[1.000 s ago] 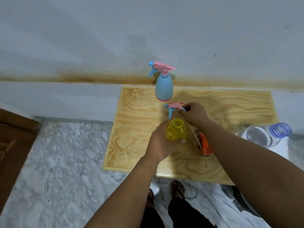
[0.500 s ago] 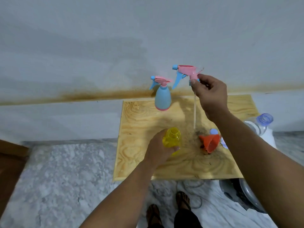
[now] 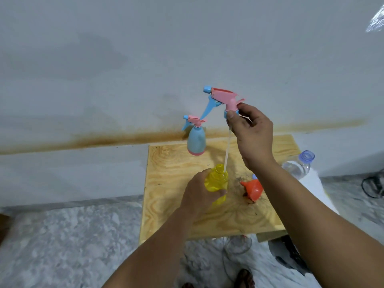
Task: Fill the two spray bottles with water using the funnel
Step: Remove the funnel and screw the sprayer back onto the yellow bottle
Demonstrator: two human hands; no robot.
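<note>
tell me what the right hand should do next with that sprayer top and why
Probably set the spray head down on the wooden table. The right hand holds it lifted, its dip tube tip at the yellow bottle mouth, while the left hand steadies that bottle. Freeing the right hand lets it fetch the orange funnel lying nearby.

Wall point(image 3: 145, 59): pale grey, with a rusty brown stain running along its lower part.
Floor point(image 3: 62, 246): grey-white marbled surface.
Plywood board point(image 3: 166, 173): light wood with swirling grain and dark specks near its middle.
Black cable point(image 3: 372, 186): looped on the floor at the right edge.
Feet point(image 3: 245, 279): partly visible at the bottom edge.
</note>
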